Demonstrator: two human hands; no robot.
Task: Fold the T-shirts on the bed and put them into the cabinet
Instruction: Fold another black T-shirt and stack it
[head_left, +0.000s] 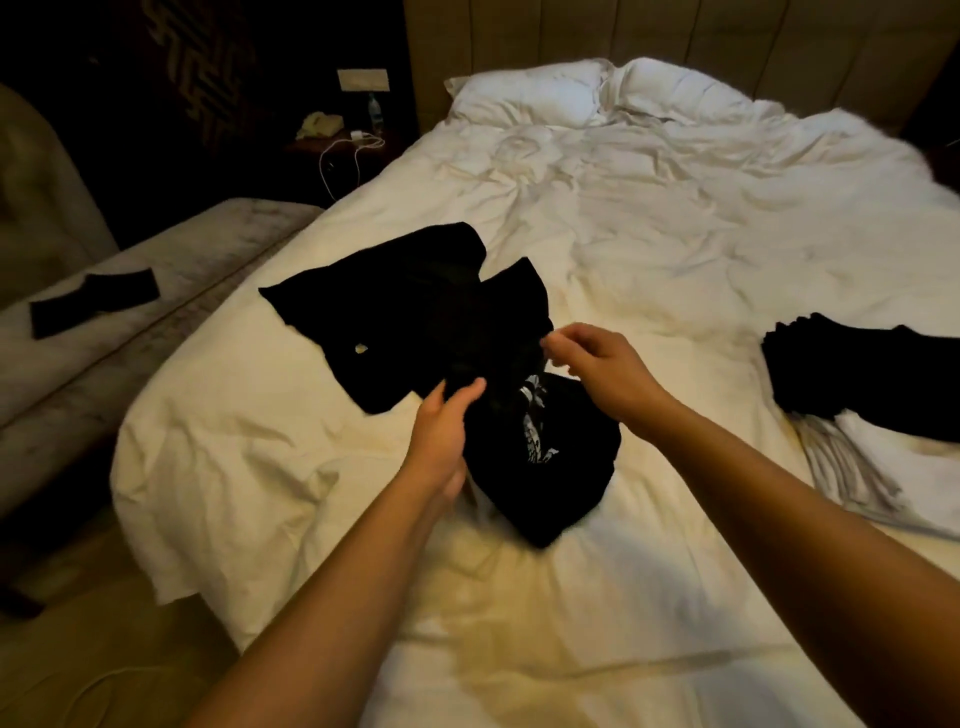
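A crumpled black T-shirt (415, 312) with a white print lies in a heap near the middle of the white bed (649, 218). My left hand (441, 431) pinches its fabric at the near left of the heap. My right hand (597, 369) reaches in from the right and pinches a fold of the same shirt with curled fingers. More black garments (857, 374) lie on a white one (883, 467) at the bed's right edge. No cabinet is in view.
Two white pillows (530, 93) sit at the padded headboard. A bench (130, 291) left of the bed carries a flat black cloth (93, 301). A nightstand (337, 140) at the back left holds a bottle, a cable and a phone.
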